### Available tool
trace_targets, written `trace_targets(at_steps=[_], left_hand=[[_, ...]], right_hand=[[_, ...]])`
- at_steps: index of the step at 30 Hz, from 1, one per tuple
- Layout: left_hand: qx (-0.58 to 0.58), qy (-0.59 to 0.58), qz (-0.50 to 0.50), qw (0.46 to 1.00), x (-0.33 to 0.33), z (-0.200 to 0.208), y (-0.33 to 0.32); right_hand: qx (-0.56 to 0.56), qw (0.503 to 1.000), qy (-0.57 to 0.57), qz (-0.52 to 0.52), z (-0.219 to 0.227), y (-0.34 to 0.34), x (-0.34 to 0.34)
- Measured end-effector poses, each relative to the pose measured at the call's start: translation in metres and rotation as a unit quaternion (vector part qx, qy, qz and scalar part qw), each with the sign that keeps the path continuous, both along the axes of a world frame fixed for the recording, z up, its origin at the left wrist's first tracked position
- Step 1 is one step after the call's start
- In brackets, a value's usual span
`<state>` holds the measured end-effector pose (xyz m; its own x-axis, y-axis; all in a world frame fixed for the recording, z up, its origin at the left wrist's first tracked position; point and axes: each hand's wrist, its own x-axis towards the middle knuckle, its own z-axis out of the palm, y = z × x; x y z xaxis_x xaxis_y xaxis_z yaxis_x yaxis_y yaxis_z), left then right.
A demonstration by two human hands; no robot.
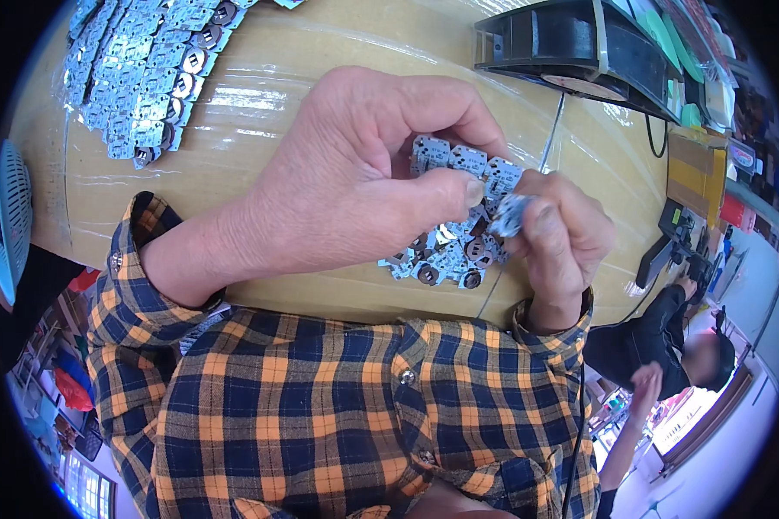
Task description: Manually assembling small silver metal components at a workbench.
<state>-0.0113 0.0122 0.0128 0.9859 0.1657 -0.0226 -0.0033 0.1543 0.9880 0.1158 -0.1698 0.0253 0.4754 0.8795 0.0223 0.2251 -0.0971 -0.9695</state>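
Observation:
My left hand point(381, 164) is closed on a panel of small light-blue circuit boards point(433, 153), its thumb pressing on the face and its fingers curled behind. Between the thumb and fingers of my right hand point(567, 225) is a single small circuit board point(511, 214), slightly blurred, right beside the panel's edge. Below both hands a loose pile of circuit boards point(446, 259) lies on the table, several with round dark parts. The hands partly hide the panel and the pile.
Stacked circuit board panels point(147, 73) cover the far left of the brown, film-wrapped table point(320, 43). At the far right stands a black fan-like device point(580, 48), with a cardboard box point(697, 173) nearby. A light-blue fan point(10, 216) is at the left edge. Another person point(658, 346) sits at the right.

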Motion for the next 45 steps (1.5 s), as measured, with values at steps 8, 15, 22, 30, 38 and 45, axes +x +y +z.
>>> trace_targets(at_steps=[8,15,22,30,38,45], left_hand=[[0.006,-0.036,-0.005,0.999,-0.001,-0.007,-0.002],[0.135,0.010,-0.014,0.991,-0.012,0.008,0.008],[0.140,-0.015,-0.033,0.990,-0.020,0.015,0.000],[0.018,0.111,-0.032,0.993,-0.003,0.012,0.002],[0.037,0.113,0.032,0.992,-0.017,0.016,-0.006],[-0.018,0.123,-0.028,0.992,-0.005,0.006,-0.002]], right_hand=[[-0.003,0.991,-0.134,0.021,-0.002,0.006,0.000],[0.018,0.990,-0.136,0.036,-0.002,0.009,-0.006],[0.143,0.976,-0.158,0.047,-0.027,0.014,-0.016],[0.147,0.968,-0.202,0.016,-0.026,0.011,0.001],[0.167,0.975,-0.142,0.019,-0.026,0.018,-0.014],[0.088,0.978,-0.189,0.008,-0.016,0.002,-0.004]])
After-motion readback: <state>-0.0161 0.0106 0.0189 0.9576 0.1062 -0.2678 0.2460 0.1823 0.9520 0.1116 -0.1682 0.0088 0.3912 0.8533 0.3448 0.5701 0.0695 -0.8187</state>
